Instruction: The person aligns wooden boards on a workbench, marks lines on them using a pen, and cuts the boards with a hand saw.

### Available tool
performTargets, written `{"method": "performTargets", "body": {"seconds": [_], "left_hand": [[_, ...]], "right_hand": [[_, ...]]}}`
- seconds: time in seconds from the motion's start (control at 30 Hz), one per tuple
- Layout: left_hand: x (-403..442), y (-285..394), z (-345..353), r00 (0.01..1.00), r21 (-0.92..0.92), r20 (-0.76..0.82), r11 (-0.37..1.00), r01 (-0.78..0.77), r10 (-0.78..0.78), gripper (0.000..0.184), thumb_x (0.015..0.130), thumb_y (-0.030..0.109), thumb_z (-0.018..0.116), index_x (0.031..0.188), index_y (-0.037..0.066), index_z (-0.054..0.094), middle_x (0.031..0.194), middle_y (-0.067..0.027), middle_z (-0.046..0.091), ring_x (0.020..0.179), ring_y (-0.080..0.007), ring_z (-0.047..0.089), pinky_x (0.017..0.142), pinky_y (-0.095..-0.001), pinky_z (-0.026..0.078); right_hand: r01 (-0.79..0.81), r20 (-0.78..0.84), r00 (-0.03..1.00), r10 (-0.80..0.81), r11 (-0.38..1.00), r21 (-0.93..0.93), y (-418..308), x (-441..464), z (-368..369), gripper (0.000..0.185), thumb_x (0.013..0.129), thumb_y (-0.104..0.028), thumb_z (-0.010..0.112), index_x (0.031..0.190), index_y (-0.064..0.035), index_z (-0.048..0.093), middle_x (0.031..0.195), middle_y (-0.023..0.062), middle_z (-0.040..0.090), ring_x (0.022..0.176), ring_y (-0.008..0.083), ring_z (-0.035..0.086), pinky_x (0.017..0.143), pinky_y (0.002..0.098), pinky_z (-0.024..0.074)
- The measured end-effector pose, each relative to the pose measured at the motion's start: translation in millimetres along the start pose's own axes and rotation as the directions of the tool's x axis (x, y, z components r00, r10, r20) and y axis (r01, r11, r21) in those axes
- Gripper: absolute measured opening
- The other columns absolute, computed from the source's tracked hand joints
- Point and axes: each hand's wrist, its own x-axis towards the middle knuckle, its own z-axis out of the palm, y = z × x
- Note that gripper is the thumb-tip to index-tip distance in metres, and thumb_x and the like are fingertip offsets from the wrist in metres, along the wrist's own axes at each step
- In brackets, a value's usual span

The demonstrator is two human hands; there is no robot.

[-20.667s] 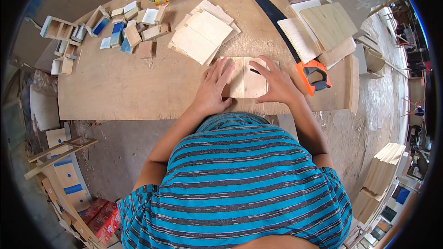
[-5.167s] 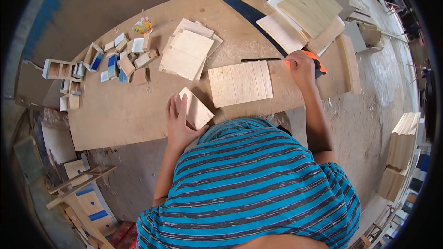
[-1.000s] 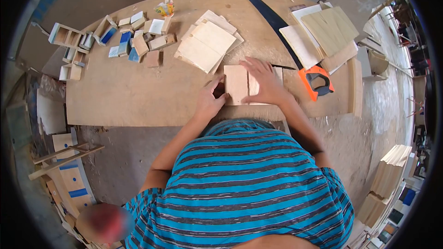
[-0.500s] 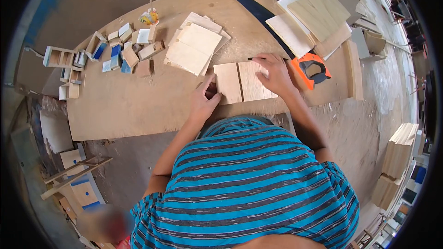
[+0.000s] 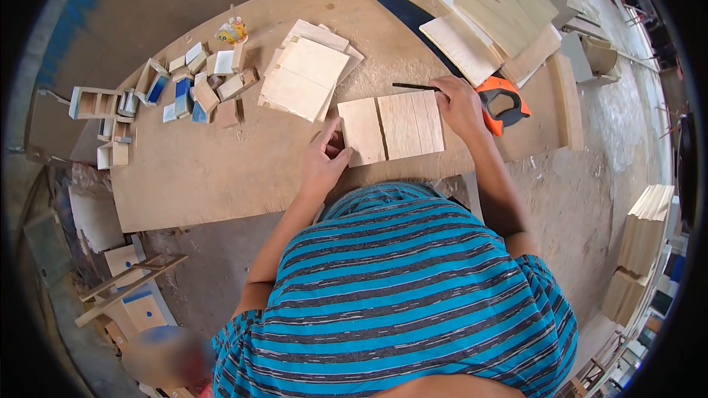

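Wood block (image 5: pixel 361 133) & board (image 5: pixel 411 125) lie btwn L hand (image 5: pixel 324 161) & R hand (image 5: pixel 460 107).

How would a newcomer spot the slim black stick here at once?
On the wooden workbench, find the pale wood pieces beside the left hand. The slim black stick lies just beyond them, one end at the right hand. Unlike the broad black saw blade, it is short and thin.

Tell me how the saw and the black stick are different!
The saw is big and wide; the black stick is small and thin. The saw has an orange handle, but the stick shows no orange. The saw lies partly under boards, while the stick meets the right hand. Both look long and dark.
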Motion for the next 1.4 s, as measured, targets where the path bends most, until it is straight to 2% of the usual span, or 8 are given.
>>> {"method": "performTargets", "body": {"seconds": [0.53, 0.63, 0.73, 0.83, 0.93, 1.03, 1.27, 1.4], "left_hand": [[0, 3, 0, 1.000, 0.035, -0.011, 0.999, -0.011, 0.012, 0.063, 0.076, 0.006, 0.071, 0.136, 0.007, 0.053, 0.093, -0.0077, 0.061, 0.069, -0.0118, 0.060, 0.065, -0.0271, 0.052], [-1, 6, 0, 1.000, 0.035, -0.007, 0.999, 0.005, -0.005, 0.063, 0.076, 0.006, 0.071, 0.136, 0.007, 0.053, 0.093, -0.0077, 0.061, 0.069, -0.0115, 0.060, 0.065, -0.0268, 0.051], [-1, 3, 1, 1.000, 0.007, 0.000, 1.000, 0.000, 0.000, 0.063, 0.076, 0.005, 0.070, 0.136, 0.007, 0.053, 0.093, -0.0072, 0.062, 0.069, -0.0112, 0.059, 0.065, -0.0263, 0.051], [0, 4, 0, 1.000, 0.045, -0.001, 0.999, 0.004, -0.004, 0.063, 0.076, 0.005, 0.070, 0.136, 0.007, 0.053, 0.092, -0.0065, 0.062, 0.068, -0.0107, 0.059, 0.065, -0.0261, 0.051], [-1, 6, 0, 1.000, 0.039, -0.001, 0.999, 0.011, -0.011, 0.063, 0.075, 0.004, 0.070, 0.136, 0.006, 0.053, 0.091, -0.0064, 0.062, 0.069, -0.0104, 0.059, 0.065, -0.0261, 0.050], [0, 4, 1, 1.000, 0.024, -0.008, 1.000, -0.001, 0.002, 0.063, 0.075, 0.004, 0.070, 0.136, 0.005, 0.053, 0.092, -0.0068, 0.064, 0.069, -0.0104, 0.060, 0.066, -0.0262, 0.050], [-1, 9, -1, 1.000, 0.038, 0.002, 0.999, 0.010, -0.010, 0.062, 0.076, 0.005, 0.070, 0.136, 0.004, 0.053, 0.093, -0.0076, 0.065, 0.069, -0.0105, 0.060, 0.066, -0.0259, 0.050], [-1, 9, -1, 1.000, 0.044, -0.001, 0.999, 0.003, -0.003, 0.063, 0.076, 0.005, 0.070, 0.136, 0.003, 0.052, 0.092, -0.0070, 0.064, 0.069, -0.0103, 0.060, 0.066, -0.0259, 0.050]], "right_hand": [[-0.062, -0.133, 0.990, 0.052, 0.995, -0.073, 0, 5, 2, 0.020, 0.079, -0.007, 0.066, 0.098, -0.0082, 0.070, 0.095, 0.0092, 0.066, 0.087, 0.0311, 0.064, 0.076, 0.0406, 0.0512], [-0.058, -0.092, 0.994, 0.061, 0.998, 0.031, -8, 5, 1, 0.016, 0.079, -0.008, 0.067, 0.094, -0.0089, 0.071, 0.092, 0.0080, 0.066, 0.084, 0.0299, 0.064, 0.073, 0.0404, 0.0510], [0.033, -0.033, 0.999, -0.036, 0.996, -0.080, -7, 3, 0, 0.009, 0.078, -0.010, 0.069, 0.086, -0.0089, 0.070, 0.086, 0.0070, 0.066, 0.080, 0.0288, 0.063, 0.069, 0.0403, 0.0502], [-0.041, -0.110, 0.993, 0.031, 0.995, -0.091, -2, 6, 4, 0.005, 0.077, -0.012, 0.071, 0.080, -0.0085, 0.068, 0.082, 0.0068, 0.064, 0.078, 0.0291, 0.062, 0.067, 0.0406, 0.0491], [-0.159, -0.010, 0.987, 0.159, 0.987, 0.020, -9, 6, -4, 0.008, 0.076, -0.013, 0.072, 0.079, -0.0077, 0.065, 0.081, 0.0078, 0.063, 0.079, 0.0300, 0.062, 0.067, 0.0405, 0.0490], [0.054, -0.039, 0.998, -0.052, 0.998, 0.030, -23, 2, -4, 0.010, 0.075, -0.012, 0.073, 0.080, -0.0075, 0.065, 0.083, 0.0083, 0.063, 0.079, 0.0308, 0.063, 0.066, 0.0406, 0.0488], [-0.028, -0.056, 0.997, 0.044, 0.964, 0.266, -23, 0, 1, 0.029, 0.074, 0.012, 0.056, 0.097, -0.0011, 0.067, 0.092, 0.0153, 0.065, 0.081, 0.0291, 0.067, 0.072, 0.0352, 0.0531], [-0.075, -0.101, 0.989, 0.108, 0.956, 0.283, -4, 1, -1, 0.029, 0.074, 0.014, 0.056, 0.097, 0.0000, 0.067, 0.092, 0.0146, 0.067, 0.079, 0.0240, 0.070, 0.068, 0.0312, 0.0544]]}}
